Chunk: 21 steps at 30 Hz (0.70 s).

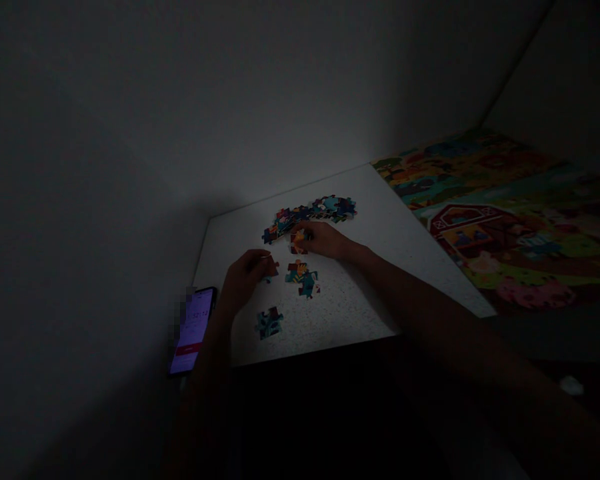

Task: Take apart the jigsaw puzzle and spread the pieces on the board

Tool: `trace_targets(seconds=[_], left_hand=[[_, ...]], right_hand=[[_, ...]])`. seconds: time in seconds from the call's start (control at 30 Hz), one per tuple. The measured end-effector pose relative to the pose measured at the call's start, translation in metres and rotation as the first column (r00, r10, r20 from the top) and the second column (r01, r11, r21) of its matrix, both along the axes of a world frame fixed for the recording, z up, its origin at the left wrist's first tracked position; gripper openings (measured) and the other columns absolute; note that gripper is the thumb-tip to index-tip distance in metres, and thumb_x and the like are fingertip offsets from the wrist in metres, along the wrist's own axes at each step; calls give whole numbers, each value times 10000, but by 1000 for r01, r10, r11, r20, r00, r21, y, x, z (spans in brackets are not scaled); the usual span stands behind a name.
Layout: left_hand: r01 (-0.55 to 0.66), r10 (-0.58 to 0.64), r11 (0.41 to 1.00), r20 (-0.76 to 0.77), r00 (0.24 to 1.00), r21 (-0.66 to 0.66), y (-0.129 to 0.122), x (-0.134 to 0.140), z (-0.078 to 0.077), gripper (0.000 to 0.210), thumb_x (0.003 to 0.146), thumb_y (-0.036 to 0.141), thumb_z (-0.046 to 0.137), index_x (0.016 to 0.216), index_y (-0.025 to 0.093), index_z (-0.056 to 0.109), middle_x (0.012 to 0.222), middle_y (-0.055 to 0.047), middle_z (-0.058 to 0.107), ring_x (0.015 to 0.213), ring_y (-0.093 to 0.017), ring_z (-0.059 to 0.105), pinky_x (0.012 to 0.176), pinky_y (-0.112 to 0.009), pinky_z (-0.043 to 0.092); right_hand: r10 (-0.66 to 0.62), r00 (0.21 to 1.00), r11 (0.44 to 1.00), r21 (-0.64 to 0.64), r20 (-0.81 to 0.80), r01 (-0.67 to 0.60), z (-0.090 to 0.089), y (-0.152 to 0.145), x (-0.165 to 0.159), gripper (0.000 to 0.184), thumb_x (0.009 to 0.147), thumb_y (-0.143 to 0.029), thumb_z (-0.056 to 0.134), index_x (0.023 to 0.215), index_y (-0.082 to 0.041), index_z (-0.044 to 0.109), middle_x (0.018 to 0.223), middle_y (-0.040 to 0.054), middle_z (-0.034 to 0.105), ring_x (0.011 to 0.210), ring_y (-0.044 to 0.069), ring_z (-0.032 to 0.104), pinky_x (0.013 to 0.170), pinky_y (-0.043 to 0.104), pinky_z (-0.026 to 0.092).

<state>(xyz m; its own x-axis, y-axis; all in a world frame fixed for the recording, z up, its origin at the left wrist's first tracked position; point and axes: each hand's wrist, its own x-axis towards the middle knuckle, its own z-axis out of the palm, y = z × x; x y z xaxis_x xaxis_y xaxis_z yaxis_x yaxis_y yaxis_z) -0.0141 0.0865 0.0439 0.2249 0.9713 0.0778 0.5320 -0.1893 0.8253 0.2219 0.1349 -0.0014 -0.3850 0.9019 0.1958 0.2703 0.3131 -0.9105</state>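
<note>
My left hand [246, 279] is closed on a reddish-brown jigsaw piece [271, 269], pinched between thumb and fingers just above the white board. Farther up and to the right, my right hand [323, 239] grips a brown and orange jigsaw piece [299, 243] close to the front of the pile. Below that hand lie joined jigsaw pieces [309, 284] in teal and yellow. A single teal jigsaw piece [269, 323] rests nearer the front edge. Dim light hides the fine detail of the fingers.
A heap of jigsaw pieces [310, 212] spreads along the back of the white board [365, 280]. A lit phone [194, 332] stands left of the board. On the right lie colourful farm pictures [510, 233]. Pale walls [290, 100] rise behind and to the left.
</note>
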Motion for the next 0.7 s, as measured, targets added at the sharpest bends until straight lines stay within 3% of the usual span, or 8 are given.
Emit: trace_targets(seconds=[0.17, 0.33, 0.53, 0.7], left_hand=[[18, -23, 987, 32, 999, 162, 60, 30, 9, 223, 794, 346, 632, 933, 174, 660, 754, -25, 709, 641, -134, 644, 578, -230, 487], [61, -62, 981, 0, 998, 181, 105, 73, 10, 145, 817, 259, 574, 909, 186, 658, 745, -5, 706, 691, -141, 656, 649, -238, 491], [-13, 66, 978, -251, 966, 207, 123, 97, -9, 165, 850, 225, 564, 942, 180, 693, 899, -64, 737, 847, -195, 673, 759, -280, 478], [-4, 159, 937, -416, 895, 349, 120, 90, -16, 201, 868, 248, 577, 995, 191, 722, 981, -107, 712, 983, -261, 639, 896, -360, 455]], right_hand=[[-29, 997, 998, 52, 65, 25, 4, -2, 2, 165, 813, -161, 609, 975, -185, 627, 742, -2, 690, 668, 142, 620, 652, 269, 460], [-108, 991, 992, 69, 80, 103, 9, -2, 6, 174, 748, -163, 621, 920, -188, 628, 777, 3, 677, 700, 157, 603, 661, 280, 441], [-302, 949, 940, 135, -86, 312, 15, 5, 19, 175, 691, -186, 582, 859, -185, 631, 822, 6, 662, 758, 165, 600, 713, 289, 449], [-547, 806, 808, 111, -225, 579, 11, 15, 36, 245, 736, -286, 589, 964, -201, 618, 810, -5, 651, 709, 160, 588, 682, 285, 463]])
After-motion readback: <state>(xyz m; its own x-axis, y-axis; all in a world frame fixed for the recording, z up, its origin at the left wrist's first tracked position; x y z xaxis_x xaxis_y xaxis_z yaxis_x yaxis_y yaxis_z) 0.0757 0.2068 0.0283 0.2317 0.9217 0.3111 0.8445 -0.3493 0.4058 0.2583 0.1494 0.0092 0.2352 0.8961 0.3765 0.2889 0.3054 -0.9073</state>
